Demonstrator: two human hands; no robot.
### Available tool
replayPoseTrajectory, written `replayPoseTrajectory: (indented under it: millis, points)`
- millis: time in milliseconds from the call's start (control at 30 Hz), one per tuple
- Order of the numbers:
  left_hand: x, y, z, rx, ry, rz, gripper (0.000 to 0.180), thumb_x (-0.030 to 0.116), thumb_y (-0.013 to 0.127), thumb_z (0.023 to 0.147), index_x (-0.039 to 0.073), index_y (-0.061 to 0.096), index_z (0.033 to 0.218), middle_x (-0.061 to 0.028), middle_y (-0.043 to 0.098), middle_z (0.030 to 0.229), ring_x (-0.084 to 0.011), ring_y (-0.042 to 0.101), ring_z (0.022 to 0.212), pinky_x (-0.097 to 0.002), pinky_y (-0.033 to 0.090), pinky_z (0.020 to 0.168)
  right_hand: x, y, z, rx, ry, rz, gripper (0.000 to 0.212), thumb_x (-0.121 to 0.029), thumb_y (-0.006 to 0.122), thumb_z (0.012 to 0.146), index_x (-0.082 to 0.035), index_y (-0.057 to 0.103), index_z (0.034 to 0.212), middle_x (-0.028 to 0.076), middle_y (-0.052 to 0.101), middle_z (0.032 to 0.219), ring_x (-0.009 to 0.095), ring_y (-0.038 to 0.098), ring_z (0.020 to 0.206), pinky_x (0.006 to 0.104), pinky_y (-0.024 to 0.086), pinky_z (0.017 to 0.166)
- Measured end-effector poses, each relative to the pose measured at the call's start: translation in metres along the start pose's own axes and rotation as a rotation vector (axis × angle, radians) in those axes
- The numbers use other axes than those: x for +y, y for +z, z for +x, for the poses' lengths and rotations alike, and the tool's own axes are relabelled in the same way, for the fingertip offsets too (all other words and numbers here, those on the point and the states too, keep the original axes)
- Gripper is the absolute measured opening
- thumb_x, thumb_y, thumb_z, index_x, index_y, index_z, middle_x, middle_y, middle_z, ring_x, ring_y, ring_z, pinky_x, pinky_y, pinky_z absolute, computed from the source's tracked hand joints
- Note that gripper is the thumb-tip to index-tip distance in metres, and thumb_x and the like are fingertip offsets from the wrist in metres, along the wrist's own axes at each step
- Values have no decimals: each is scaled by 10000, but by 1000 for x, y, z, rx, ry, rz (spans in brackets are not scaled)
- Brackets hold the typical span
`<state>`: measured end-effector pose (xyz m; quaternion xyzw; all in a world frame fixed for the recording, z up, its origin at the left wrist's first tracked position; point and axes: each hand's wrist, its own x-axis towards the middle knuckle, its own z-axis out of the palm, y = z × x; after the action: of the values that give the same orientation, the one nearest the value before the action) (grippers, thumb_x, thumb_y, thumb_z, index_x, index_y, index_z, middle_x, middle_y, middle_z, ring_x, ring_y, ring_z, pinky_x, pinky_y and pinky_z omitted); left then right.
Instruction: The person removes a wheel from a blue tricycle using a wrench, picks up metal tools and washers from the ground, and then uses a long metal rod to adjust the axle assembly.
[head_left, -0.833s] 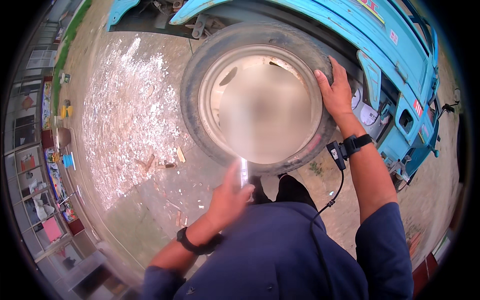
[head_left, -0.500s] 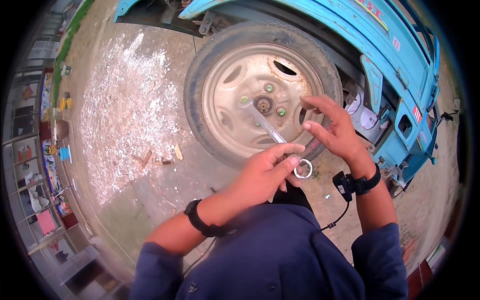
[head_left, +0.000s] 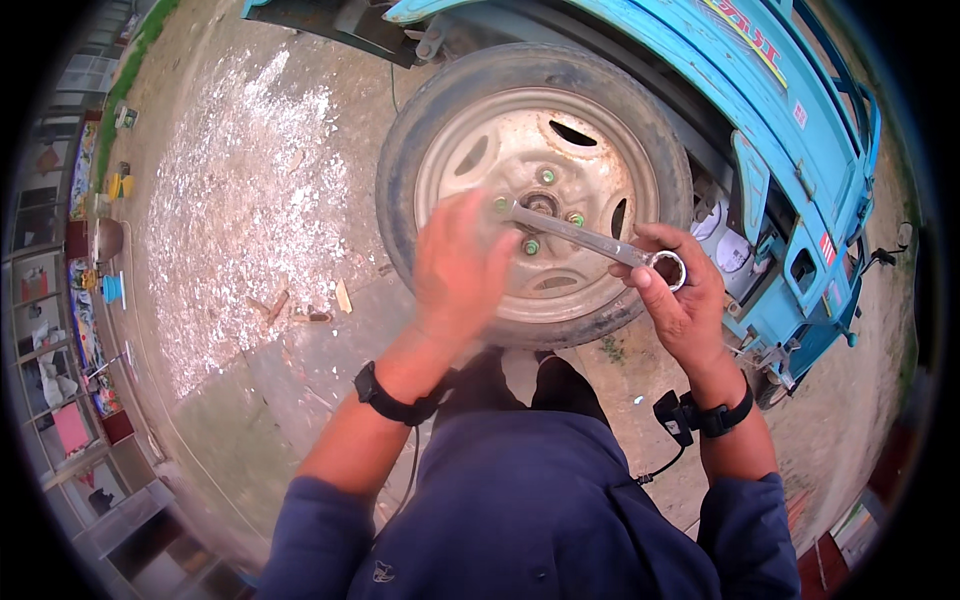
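My right hand (head_left: 682, 305) grips a silver combination wrench (head_left: 585, 237) near its ring end, thumb and fingers pinched on it. The wrench slants up to the left across the wheel, its far end close to a green-marked nut (head_left: 501, 204). Blurred by motion, my left hand (head_left: 452, 270) is over the left part of the wheel, left of the wrench; its fingers are too smeared to read. The wheel (head_left: 605, 170) is rusty and cream-coloured, with a black tyre (head_left: 660, 130). Around its hub (head_left: 541, 203) sit several nuts, including an upper one (head_left: 548, 176) and a lower one (head_left: 531, 246).
A light-blue vehicle body (head_left: 690, 65) extends above and to the right of the wheel. White flakes (head_left: 250, 200) cover the ground on the left, with small wood pieces (head_left: 343, 296) near them. A cluttered row of shelves (head_left: 60, 340) stands at the far left.
The wrench has passed from my left hand to my right, and its ring end has moved right and up. My left hand has moved up and left over the wheel.
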<state>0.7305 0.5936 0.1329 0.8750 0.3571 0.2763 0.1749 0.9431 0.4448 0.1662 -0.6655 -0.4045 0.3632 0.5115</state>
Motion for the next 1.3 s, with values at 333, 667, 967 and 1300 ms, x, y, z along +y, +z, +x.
replayPoseTrajectory:
  millis: [333, 667, 967, 1300]
  points:
    - [-106, -3, -26, -117, -590, 63, 799, 285, 695, 894, -119, 306, 1464, -342, 428, 1433, -437, 432, 1344, -429, 357, 1125, 0, 15, 139, 221, 64, 229, 418, -395, 582, 1005, -1, 610, 1142, 75, 677, 925, 151, 682, 790, 254, 541, 728]
    - [-115, 4, -13, -99, -470, 87, 796, 282, 719, 879, -94, 329, 1463, -315, 497, 1366, -420, 496, 1275, -431, 407, 1071, -56, 203, 201, -439, 14, 79, 425, -416, 555, 992, -11, 650, 1081, 104, 674, 854, 197, 651, 809, 345, 514, 758]
    - [-121, -2, -8, -121, -475, 88, 820, 334, 712, 878, -39, 312, 1489, -291, 464, 1411, -421, 485, 1292, -447, 432, 1050, -44, 167, 57, -1138, -544, -337, 346, -362, 541, 954, -60, 647, 822, 147, 632, 805, 378, 609, 808, 477, 472, 730]
    - [-124, -6, 3, -120, -460, 56, 806, 321, 699, 891, -37, 305, 1497, -306, 438, 1444, -426, 439, 1345, -437, 374, 1112, -67, 116, 47, -676, -733, 0, 227, -209, 609, 803, -78, 549, 628, 98, 547, 626, 336, 533, 608, 443, 419, 590]
